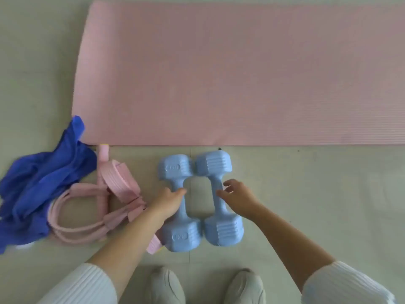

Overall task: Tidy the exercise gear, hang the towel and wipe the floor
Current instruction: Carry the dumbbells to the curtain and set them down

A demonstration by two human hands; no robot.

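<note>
The pale grey tiled floor (317,194) fills the lower half of the frame. A long pink ribbed foam exercise mat (241,73) lies unrolled across the upper part. At the left edge a crumpled deep blue cloth towel (39,189) lies on the floor and touches the lower left corner of the mat. Just to the right of it lies a pink rubber pull-band set (87,216) with tubes and foot straps, touching the towel.

In the lower centre, close below the mat's edge, two light blue plastic dumbbells with angular heads lie side by side, heads touching: the left dumbbell (175,167) and the right dumbbell (213,164). The left hand (168,202) is curled round the handle of the left dumbbell. The right hand (238,198) is half open, its fingers (220,193) spread at the handle of the right dumbbell and not closed on it.

I judge the step in hand to be tidying the gear, beginning with the dumbbells. The next move calls for the right hand to close fully on its handle, then for both hands to lift together. The mat is not yet rolled, the towel is not yet hung, and the floor is not yet wiped.
</note>
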